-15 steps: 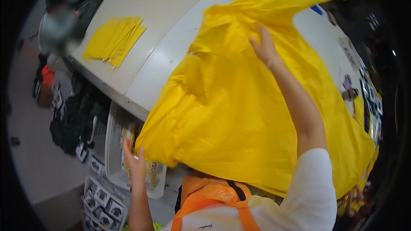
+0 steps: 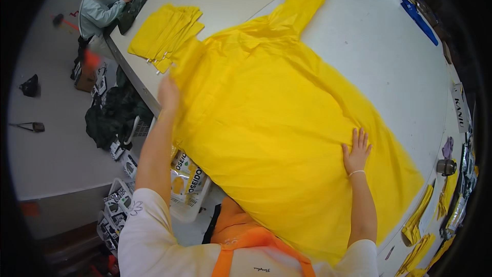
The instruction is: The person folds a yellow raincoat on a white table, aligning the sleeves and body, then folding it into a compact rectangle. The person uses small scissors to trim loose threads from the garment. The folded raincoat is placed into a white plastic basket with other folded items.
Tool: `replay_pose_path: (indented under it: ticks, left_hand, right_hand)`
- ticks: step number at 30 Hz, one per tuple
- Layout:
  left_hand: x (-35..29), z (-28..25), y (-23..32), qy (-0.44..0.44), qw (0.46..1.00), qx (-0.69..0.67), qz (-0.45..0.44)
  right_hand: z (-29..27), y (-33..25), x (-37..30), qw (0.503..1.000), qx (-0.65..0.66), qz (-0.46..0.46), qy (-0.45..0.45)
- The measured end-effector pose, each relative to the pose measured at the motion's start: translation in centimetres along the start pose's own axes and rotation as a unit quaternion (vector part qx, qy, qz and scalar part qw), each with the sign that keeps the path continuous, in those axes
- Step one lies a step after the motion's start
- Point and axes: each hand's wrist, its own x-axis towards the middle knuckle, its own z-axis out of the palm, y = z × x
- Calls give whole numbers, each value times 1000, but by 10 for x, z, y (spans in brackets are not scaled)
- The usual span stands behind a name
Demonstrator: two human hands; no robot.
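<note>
A glossy yellow raincoat [image 2: 271, 107] lies spread over the table, one sleeve stretched toward the far side and its lower edge hanging over the near side. At its left edge is my left hand [image 2: 169, 94], blurred by motion, with the fingers closed on the fabric near the left sleeve. My right hand [image 2: 356, 155] rests flat on the right part of the raincoat, fingers spread, holding nothing.
Folded yellow pieces [image 2: 166, 33] lie on the table [image 2: 379, 56] at the far left. A person [image 2: 100, 7] works there with dark fabric. Below are a white basket [image 2: 197, 205] of packages and a dark green heap [image 2: 110, 118]. Yellow strips [image 2: 417, 215] lie at right.
My left hand has moved up and away to the raincoat's left edge. My right hand has come down and right, now flat. The raincoat lies flatter, and the view has shifted.
</note>
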Motion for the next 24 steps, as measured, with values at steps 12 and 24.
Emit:
replay_pose_path:
  ticks: [12,24]
  left_hand:
    - [119,109,208,-70,970,-31,232]
    - [266,230,272,-171,932,-318,34]
  right_hand:
    - [0,32,26,1000,23,-2,9]
    - [-3,26,39,999,51,9,12]
